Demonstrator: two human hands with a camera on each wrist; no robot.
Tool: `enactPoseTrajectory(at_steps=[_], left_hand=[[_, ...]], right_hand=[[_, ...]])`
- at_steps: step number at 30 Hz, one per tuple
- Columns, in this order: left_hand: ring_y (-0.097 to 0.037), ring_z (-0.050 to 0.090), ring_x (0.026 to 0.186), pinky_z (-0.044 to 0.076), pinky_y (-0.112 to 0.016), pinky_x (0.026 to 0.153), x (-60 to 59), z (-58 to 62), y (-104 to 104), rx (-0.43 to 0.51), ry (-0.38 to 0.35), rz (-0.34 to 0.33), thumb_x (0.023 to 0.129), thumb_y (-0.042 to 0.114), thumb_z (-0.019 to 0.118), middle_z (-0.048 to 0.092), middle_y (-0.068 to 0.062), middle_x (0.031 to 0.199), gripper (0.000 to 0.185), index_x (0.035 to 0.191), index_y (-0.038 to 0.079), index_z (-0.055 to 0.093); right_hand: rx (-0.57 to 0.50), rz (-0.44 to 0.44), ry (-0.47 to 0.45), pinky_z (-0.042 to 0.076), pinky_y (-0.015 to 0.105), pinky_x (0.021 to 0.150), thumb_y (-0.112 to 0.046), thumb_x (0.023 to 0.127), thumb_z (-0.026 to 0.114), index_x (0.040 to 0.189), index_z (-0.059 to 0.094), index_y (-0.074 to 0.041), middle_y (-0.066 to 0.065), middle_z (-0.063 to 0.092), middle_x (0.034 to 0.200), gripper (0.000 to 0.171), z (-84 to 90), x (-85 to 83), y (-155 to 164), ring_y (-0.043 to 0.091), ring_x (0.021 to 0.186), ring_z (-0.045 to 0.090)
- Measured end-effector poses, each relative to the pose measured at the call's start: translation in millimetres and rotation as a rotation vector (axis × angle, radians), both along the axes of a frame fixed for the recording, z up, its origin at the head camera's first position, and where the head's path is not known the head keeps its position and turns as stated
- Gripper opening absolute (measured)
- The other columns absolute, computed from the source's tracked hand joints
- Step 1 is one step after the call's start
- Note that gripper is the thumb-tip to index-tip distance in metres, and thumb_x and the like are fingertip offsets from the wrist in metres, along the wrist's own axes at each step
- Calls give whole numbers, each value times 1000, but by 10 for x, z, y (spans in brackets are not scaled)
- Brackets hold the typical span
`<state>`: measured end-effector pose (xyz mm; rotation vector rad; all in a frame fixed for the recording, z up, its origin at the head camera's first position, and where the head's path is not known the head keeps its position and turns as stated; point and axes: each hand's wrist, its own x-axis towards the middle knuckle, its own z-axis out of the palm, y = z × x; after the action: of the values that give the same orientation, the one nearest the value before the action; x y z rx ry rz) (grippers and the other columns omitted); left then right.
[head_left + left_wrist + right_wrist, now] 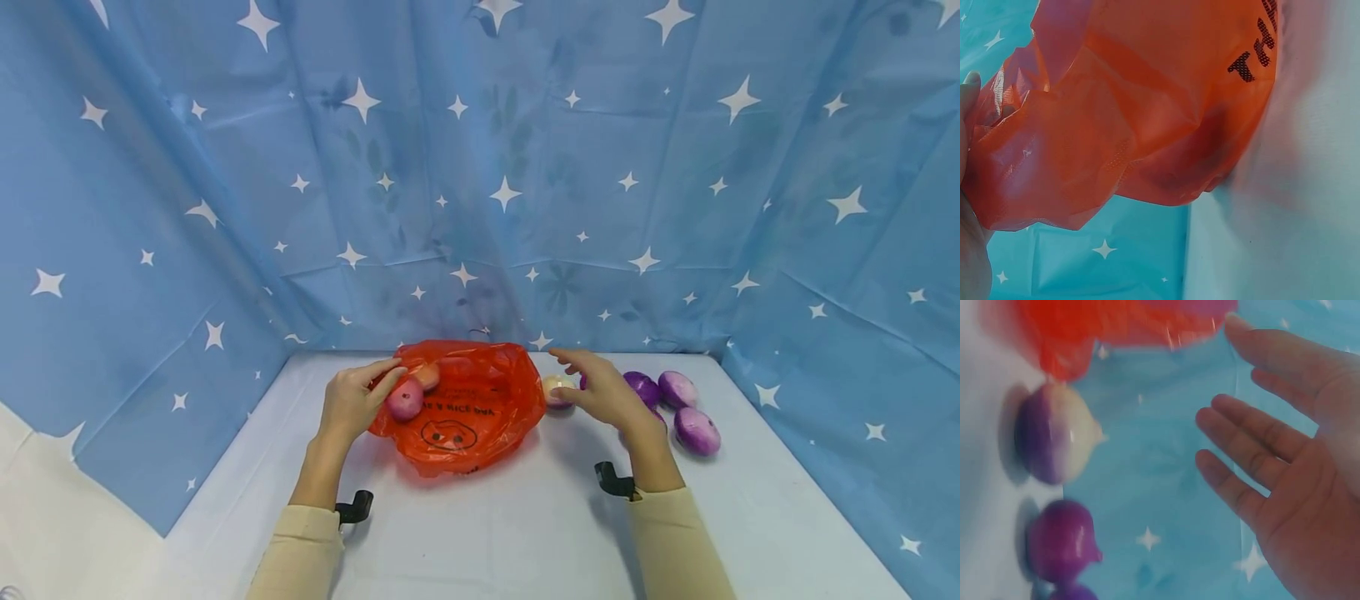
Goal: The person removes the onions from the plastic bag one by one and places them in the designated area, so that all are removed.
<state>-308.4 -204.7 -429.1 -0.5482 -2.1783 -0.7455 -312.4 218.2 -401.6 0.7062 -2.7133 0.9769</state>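
Note:
My left hand (352, 402) grips the left rim of a red plastic bag (457, 450) with black print, its mouth spread wide. Inside, by those fingers, are a pinkish-purple round onion (406, 400) and an orange-tinted round one (426, 376). In the left wrist view the bag (1160, 112) fills much of the frame, with part of the left hand (972, 250) at its edge. My right hand (600, 392), fingers spread and holding nothing, hovers right of the bag. Beneath it lies a cream-and-purple onion (1060, 434), close to the bag in the right wrist view.
Several purple onions (697, 431) lie grouped on the right of the white table (480, 542), some partly behind the right hand and wrist. A blue curtain (480, 167) with white stars stands along the back and sides.

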Motion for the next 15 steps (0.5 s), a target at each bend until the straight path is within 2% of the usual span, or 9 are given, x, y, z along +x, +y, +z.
enactPoseTrajectory(at_steps=[7, 11, 15], left_hand=[[-26, 74, 70, 58, -41, 63, 6, -15, -24, 6, -5, 10, 92, 28, 81, 82, -7, 98, 24, 113, 16, 83], [-25, 75, 72, 59, -40, 64, -1, -20, -30, 6, -10, 6, 92, 28, 81, 82, -6, 100, 24, 113, 17, 83], [-26, 75, 74, 59, -41, 65, -4, -12, -36, 9, -5, -1, 92, 29, 81, 82, -6, 101, 25, 114, 17, 83]], right_hand=[[-6, 98, 90, 57, 58, 99, -25, 93, 81, 148, 58, -12, 13, 64, 141, 61, -40, 14, -370, 38, 125, 62], [18, 99, 115, 54, 59, 104, -28, 93, 80, 147, 60, -15, 11, 62, 144, 59, -63, 22, -502, 36, 132, 59], [23, 108, 101, 52, 59, 107, -28, 94, 80, 148, 60, -17, 10, 60, 147, 59, -81, 36, -607, 36, 137, 57]])
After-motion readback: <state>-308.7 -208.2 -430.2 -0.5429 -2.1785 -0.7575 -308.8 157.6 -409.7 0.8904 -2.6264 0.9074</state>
